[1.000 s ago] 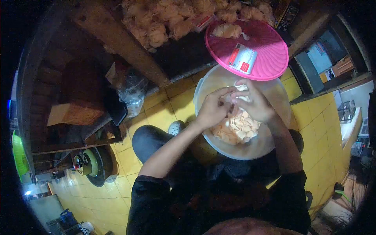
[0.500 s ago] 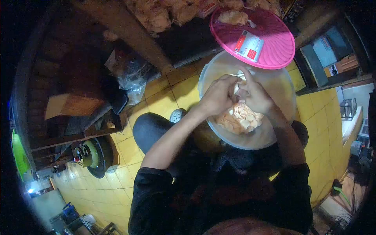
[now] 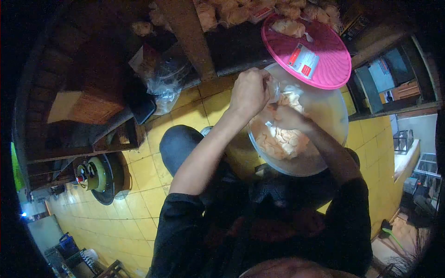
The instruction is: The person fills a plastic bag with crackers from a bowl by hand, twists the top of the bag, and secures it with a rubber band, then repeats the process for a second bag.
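Note:
My left hand point(image 3: 250, 92) is raised at the left rim of a large translucent plastic tub point(image 3: 337, 132). Its fingers are closed on a small clear plastic bag point(image 3: 274, 91), whose lower part hangs over the tub. Down inside the tub, my right hand point(image 3: 288, 116) is among pale, thin chips point(image 3: 280, 142); its fingers are blurred, so what they hold cannot be made out. Chips lie heaped below and above this hand. The tub sits in front of my lap, between my knees.
A pink round lid point(image 3: 327, 58) with a label and a filled bag point(image 3: 288, 28) on it rests beyond the tub. Filled bags point(image 3: 227, 16) line the shelf behind. Left stand a wooden shelf, crumpled clear plastic point(image 3: 166, 90) and a green gas cylinder point(image 3: 98, 173).
My left hand has moved up and left, away from my right hand, with the plastic bag. My right hand has dropped to the chips. The camera view has shifted slightly.

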Tool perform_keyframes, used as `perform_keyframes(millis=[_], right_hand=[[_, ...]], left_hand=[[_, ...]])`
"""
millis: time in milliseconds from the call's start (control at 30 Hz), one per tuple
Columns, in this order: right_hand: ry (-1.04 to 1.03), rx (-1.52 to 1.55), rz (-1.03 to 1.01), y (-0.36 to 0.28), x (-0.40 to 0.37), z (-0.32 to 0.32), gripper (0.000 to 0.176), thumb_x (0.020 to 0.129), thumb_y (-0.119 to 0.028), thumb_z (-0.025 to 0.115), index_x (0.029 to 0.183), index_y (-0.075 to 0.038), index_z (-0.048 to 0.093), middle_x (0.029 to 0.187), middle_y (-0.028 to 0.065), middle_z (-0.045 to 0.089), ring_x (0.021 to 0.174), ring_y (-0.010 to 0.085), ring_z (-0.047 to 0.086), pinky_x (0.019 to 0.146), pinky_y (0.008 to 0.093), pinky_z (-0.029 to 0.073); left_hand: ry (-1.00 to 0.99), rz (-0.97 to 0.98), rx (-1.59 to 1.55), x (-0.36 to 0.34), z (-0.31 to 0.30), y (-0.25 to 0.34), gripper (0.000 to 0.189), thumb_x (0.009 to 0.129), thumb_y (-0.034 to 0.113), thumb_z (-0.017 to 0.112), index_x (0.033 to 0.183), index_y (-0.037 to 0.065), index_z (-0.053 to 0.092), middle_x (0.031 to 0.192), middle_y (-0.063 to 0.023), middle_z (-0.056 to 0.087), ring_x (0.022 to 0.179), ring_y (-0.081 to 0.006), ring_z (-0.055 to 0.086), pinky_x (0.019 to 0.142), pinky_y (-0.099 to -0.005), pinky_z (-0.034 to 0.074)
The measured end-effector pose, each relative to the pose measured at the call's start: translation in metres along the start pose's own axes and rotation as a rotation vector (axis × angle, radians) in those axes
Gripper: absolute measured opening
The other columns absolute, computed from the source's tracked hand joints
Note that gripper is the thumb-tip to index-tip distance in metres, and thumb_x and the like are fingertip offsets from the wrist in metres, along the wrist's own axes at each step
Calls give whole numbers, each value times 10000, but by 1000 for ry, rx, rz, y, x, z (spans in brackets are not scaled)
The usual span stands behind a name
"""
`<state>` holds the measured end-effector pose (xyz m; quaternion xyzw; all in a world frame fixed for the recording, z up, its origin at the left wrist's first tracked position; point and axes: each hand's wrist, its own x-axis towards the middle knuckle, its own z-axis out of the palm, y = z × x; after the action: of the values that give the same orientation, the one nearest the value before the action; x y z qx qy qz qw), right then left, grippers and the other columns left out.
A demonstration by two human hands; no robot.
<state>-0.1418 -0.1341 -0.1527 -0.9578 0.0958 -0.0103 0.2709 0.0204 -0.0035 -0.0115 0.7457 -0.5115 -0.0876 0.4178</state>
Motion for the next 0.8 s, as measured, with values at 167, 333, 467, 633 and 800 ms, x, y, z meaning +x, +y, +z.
perform_keyframes(millis=[167,333,467,633,800], right_hand=[[-982,28,195,-18,17,62,653,819,-223,633,1333,81,370,1184,285,562,1020,381,586,920,437,448],[-365,200,200,-40,-11,83,536,756,-128,612,1251,23,472,1132,269,584,1021,384,585,901,437,460],[-700,45,175,-73,-21,17,416,764,-129,616,1148,16,547,1014,232,626,990,360,612,871,425,482],[-588,57,-12,-75,-16,-47,415,780,-189,666,1132,9,573,1007,217,639,948,313,636,832,392,504],[-97,625,123,-69,-25,-132,462,832,-175,683,1229,10,536,1065,104,606,948,168,621,780,306,528]], left_hand=[[49,51,22,2,2,-5,182,748,6,599,901,10,698,917,-223,664,856,-390,648,785,-433,516],[36,93,-6,1,-1,-2,167,754,6,602,893,4,694,910,-222,661,848,-387,648,768,-436,514],[46,98,-52,2,3,-2,178,749,-6,603,904,-1,689,883,-218,657,832,-379,650,754,-434,513],[50,120,-26,1,5,-7,180,752,-18,594,910,-14,681,869,-212,657,831,-370,651,752,-415,518],[-129,43,-170,-5,11,-11,352,766,-22,583,1116,-34,614,1126,-242,588,961,-369,632,792,-402,530]])
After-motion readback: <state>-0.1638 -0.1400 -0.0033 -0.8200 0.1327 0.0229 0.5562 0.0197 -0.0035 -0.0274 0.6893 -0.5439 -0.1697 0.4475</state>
